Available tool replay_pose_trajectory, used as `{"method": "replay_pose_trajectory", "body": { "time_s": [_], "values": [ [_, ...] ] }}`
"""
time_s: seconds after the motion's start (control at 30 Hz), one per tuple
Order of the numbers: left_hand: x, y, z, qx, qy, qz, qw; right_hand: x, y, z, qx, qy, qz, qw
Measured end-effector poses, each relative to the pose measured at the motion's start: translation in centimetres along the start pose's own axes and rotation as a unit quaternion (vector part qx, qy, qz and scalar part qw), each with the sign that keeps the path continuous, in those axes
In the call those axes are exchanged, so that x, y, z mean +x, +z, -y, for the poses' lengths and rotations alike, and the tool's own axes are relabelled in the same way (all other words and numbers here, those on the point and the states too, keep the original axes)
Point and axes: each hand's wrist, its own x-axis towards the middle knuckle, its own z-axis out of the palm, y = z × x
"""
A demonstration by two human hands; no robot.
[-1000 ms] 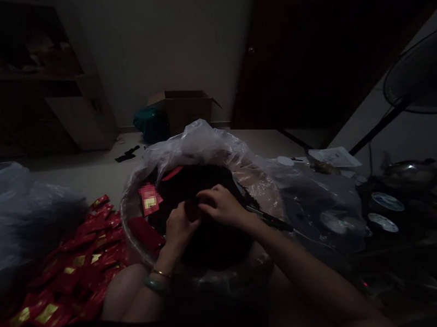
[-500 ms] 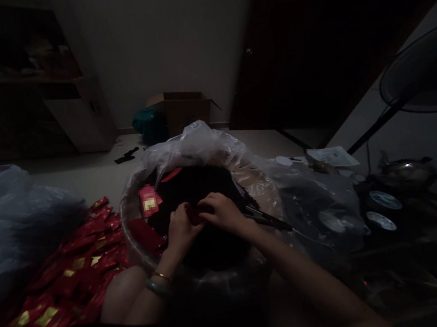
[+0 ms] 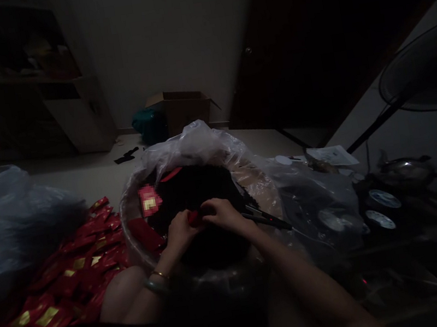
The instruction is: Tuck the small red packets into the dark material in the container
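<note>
My left hand (image 3: 180,230) and my right hand (image 3: 223,215) meet over a round tub (image 3: 130,210) lined with clear plastic. Between their fingertips is a small red packet (image 3: 194,218), gripped from both sides and partly hidden by the fingers. Below lies a heap of dark, loose material (image 3: 201,185) that fills much of the tub. A red packet with a gold label (image 3: 148,201) rests at the tub's left side, with a plain red piece (image 3: 146,234) nearer me. A long dark-handled tool (image 3: 269,220) lies by my right wrist, across the right rim.
Many red packets (image 3: 80,262) are piled at the left, beside a big plastic bag (image 3: 12,223). Behind the tub stands an open cardboard box (image 3: 187,110). At the right are a clear plastic bag (image 3: 315,198), small dishes (image 3: 385,199), a teapot (image 3: 406,172) and a fan (image 3: 427,69).
Both hands have shifted slightly, the right a little lower and the left fingers more closed. More of the red packet shows between them. The surroundings look the same.
</note>
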Motion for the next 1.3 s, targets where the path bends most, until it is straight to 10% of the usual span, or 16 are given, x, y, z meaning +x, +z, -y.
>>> {"method": "replay_pose_trajectory", "body": {
  "time_s": [0.37, 0.93, 1.17, 1.3],
  "values": [
    [0.2, -0.2, 0.3, -0.113, -0.021, 0.036, 0.993, -0.6, 1.7, 0.4, -0.005, -0.194, -0.083, 0.977],
    [0.0, 1.4, 0.6, -0.215, 0.087, 0.005, 0.973, -1.2, -3.7, 1.8, 0.158, -0.151, 0.144, 0.965],
    [0.0, 1.5, 0.4, -0.231, 0.087, -0.017, 0.969, -1.0, -5.5, 1.8, 0.217, -0.141, 0.026, 0.966],
    [0.0, 1.3, -0.1, -0.238, 0.071, -0.008, 0.969, -0.8, -5.2, 1.9, 0.196, -0.178, 0.090, 0.960]
  ]
}}
